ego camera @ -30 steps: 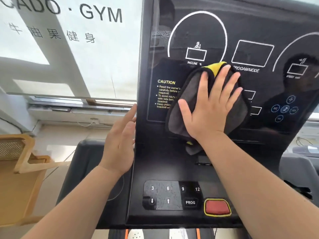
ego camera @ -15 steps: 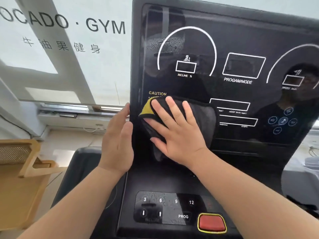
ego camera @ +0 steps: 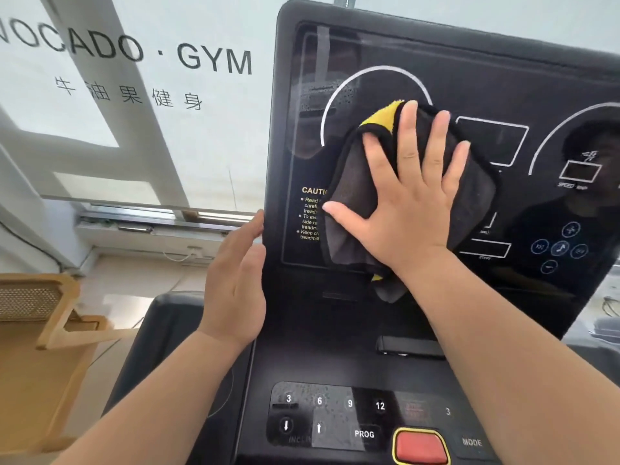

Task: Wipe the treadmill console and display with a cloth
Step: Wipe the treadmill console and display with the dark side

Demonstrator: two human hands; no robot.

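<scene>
- While the cloth (ego camera: 355, 182), grey with a black hem and a yellow underside showing at its top corner, lies flat against the left half of the display (ego camera: 503, 95), it covers the lower part of the incline dial and part of the caution text; one loose corner hangs below the glass.
- Pressed on it is the right hand (ego camera: 412, 196), palm flat and fingers spread wide; it pins the cloth by pressure rather than pinching it.
- Beside this, the left hand (ego camera: 235, 290) rests open along the left edge of the console (ego camera: 268, 129), fingers straight, holding nothing; it appears to steady the panel.
- Droplets or spray marks show on the glass at upper left, above the cloth, so that patch looks unwiped; the right half with the speed dial and round icons shows reflections only, and I cannot tell whether it has been wiped.
- Lower down, the button panel (ego camera: 335, 414) with the numbers, PROG and the red stop button (ego camera: 419, 446) carries a speckled film; it seems untouched.
- As a judgement, the job is partway through; the upper-left glass and the lower panel are left.
</scene>
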